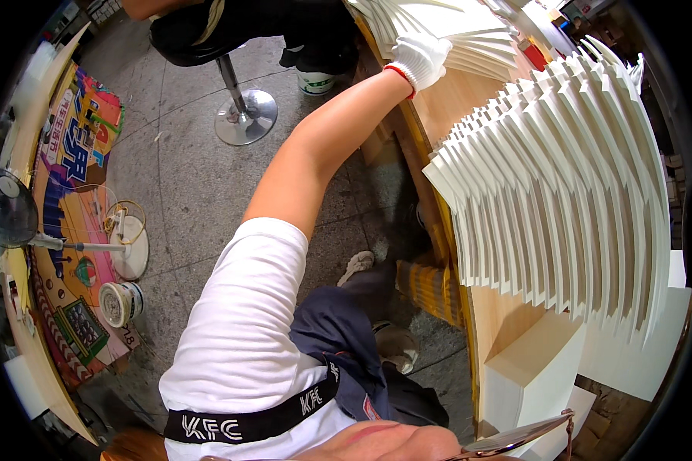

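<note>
My left hand (420, 61), in a white knit glove with a red cuff, reaches out over the near edge of the table at the top. Its fingers are curled against the edge of a fanned stack of white sheets (469, 50); the fingertips and anything between them are hidden. Nearer on the table stands a large pile of folded white card pieces (561, 184), nested in rows with their edges spread like ribs. My right hand does not show.
A white box-like card piece (538, 369) sits at the table's near end. A wooden table edge (442, 230) runs beside my legs. Behind are a round-based stool (246, 115) with a seated person, a bucket (315, 82), a fan (9, 207), a tub (121, 304) and a colourful printed panel (77, 253).
</note>
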A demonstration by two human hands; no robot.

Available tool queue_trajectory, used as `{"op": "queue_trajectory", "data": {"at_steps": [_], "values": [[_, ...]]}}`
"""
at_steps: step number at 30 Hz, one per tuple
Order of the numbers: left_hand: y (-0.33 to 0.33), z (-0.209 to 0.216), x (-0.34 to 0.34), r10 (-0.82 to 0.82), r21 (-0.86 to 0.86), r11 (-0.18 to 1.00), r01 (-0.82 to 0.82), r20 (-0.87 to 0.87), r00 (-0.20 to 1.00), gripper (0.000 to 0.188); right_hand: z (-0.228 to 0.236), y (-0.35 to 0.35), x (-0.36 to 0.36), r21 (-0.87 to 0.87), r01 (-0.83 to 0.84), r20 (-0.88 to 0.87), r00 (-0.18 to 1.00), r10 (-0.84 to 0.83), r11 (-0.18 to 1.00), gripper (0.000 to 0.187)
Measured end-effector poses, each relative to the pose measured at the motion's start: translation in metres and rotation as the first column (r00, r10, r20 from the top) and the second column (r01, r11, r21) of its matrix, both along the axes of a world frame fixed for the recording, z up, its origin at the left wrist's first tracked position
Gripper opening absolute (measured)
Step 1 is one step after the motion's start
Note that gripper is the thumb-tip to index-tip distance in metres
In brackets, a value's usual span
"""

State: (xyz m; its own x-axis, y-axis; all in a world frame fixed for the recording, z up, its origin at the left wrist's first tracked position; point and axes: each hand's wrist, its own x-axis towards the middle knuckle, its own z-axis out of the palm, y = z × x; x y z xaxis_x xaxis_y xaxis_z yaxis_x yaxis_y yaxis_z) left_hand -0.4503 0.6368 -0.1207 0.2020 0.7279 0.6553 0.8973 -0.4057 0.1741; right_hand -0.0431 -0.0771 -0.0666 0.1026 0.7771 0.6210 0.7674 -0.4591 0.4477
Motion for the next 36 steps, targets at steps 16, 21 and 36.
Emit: {"op": "queue_trajectory", "data": {"at_steps": [16,21,36], "values": [[-0.025,-0.040,-0.009,0.006,-0.354,0.934,-0.050,-0.125,0.992,0.039,-0.012,-0.010,0.008,0.024,0.059,0.041,0.997,-0.060,0.998,0.072],[-0.038,-0.035,-0.007,-0.006,-0.412,0.910,-0.052,-0.138,0.990,0.037,-0.018,-0.024,0.012,0.021,0.109,0.052,0.993,-0.110,0.994,0.071],[-0.027,-0.058,0.004,0.042,-0.397,0.910,-0.119,-0.197,0.980,0.033,-0.024,-0.018,0.019,0.056,0.067,0.056,0.996,-0.070,0.996,0.072]]}}
